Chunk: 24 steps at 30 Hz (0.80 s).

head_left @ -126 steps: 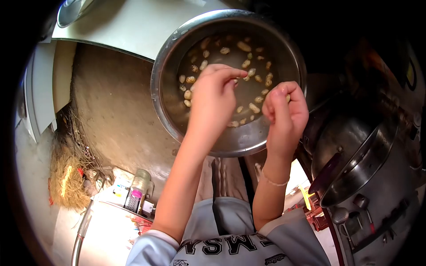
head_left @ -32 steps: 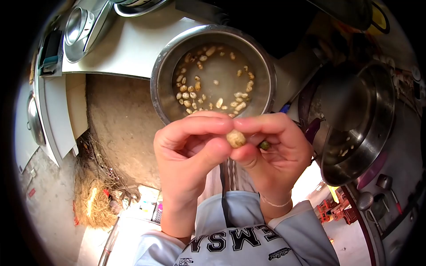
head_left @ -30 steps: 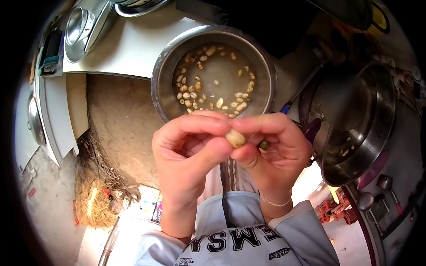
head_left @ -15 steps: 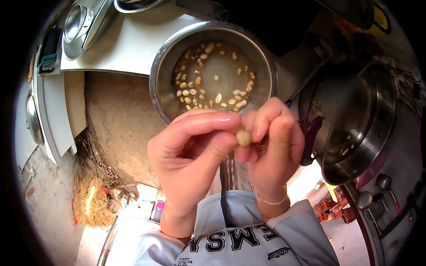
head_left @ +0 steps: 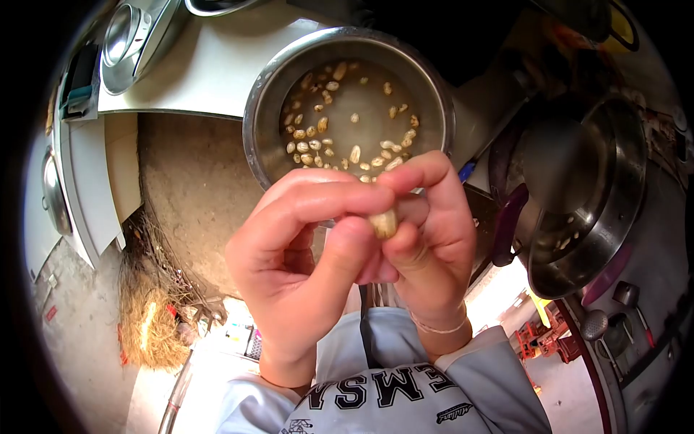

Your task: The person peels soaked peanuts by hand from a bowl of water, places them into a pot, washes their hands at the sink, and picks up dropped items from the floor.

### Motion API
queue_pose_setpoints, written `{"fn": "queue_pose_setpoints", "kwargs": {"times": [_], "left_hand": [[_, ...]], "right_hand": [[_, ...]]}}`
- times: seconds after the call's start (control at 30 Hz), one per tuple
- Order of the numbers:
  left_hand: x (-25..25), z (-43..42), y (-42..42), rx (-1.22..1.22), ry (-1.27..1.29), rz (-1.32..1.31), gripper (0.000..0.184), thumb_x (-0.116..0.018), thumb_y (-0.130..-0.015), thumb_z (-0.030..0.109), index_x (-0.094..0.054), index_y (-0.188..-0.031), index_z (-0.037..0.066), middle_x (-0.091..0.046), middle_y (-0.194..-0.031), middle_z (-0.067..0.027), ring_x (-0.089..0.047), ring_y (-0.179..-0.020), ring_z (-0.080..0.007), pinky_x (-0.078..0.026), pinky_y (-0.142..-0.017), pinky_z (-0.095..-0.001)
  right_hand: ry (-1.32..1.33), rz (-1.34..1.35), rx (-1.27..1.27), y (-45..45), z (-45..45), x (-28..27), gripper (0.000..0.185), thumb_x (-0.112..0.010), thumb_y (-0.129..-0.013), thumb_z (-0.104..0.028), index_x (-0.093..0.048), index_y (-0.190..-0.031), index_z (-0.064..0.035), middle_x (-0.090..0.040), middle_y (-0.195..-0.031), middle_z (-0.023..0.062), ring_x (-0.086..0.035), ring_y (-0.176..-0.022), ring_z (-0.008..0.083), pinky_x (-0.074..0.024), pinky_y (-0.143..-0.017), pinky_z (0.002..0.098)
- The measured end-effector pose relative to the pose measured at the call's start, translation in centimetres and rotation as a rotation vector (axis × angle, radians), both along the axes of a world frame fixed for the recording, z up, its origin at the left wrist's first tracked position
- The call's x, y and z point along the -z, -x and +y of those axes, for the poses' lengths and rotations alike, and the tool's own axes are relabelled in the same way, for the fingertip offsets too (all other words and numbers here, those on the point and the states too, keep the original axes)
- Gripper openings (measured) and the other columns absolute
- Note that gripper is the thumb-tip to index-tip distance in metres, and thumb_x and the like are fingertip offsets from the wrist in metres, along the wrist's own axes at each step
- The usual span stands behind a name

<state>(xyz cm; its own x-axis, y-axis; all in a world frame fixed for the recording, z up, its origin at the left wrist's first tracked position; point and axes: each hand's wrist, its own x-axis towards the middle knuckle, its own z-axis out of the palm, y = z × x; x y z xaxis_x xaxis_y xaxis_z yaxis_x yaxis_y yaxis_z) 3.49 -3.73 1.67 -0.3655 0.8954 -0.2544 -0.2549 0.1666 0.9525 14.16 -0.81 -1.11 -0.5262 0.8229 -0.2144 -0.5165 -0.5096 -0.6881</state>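
Observation:
A small pale peanut is pinched between my two hands, in front of my chest. Thumb and forefinger of my left hand are closed on its left side. From the other side my right hand grips it, the thumb below and the forefinger curled over the top. Just beyond my fingers stands a round steel basin of cloudy water. Several unshelled peanuts lie in it, mostly along the left and near sides. My fingers partly hide the basin's near rim.
On the right is a large metal pan with a few peanuts inside. A skimmer and a ladle lie near it. Metal bowls stand on the white counter at upper left. A straw bundle is on the floor.
My right thumb and forefinger have come in closer to the left hand and now close on the peanut. The peanut has turned and shifted slightly left.

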Motion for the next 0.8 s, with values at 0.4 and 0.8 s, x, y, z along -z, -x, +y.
{"fn": "queue_pose_setpoints", "kwargs": {"times": [0.4,0.8], "left_hand": [[1.6,-1.2,0.4,-0.224,-0.133,-0.252,0.022,-0.06,-0.077,0.011,-0.055,-0.093,-0.004,-0.055,-0.087,-0.0082,-0.052,-0.079,-0.0125,-0.04,-0.071,-0.0197],[1.5,-1.4,0.8,-0.204,-0.185,-0.366,0.023,-0.062,-0.072,0.0,-0.053,-0.093,-0.005,-0.054,-0.09,-0.0134,-0.054,-0.08,-0.0166,-0.045,-0.073,-0.025]], "right_hand": [[0.065,-0.119,0.119,1.0,0.0,-1.5,0.03,-0.035,-0.071,0.006,-0.033,-0.1,-0.0023,-0.047,-0.087,0.0142,-0.039,-0.066,0.008,-0.0339,-0.055,0.0161],[-0.124,-0.23,0.21,1.9,-0.2,-0.4,0.037,-0.059,-0.078,-0.028,-0.038,-0.096,-0.0047,-0.053,-0.076,0.0092,-0.04,-0.059,0.0061,-0.0313,-0.051,0.0159]]}}
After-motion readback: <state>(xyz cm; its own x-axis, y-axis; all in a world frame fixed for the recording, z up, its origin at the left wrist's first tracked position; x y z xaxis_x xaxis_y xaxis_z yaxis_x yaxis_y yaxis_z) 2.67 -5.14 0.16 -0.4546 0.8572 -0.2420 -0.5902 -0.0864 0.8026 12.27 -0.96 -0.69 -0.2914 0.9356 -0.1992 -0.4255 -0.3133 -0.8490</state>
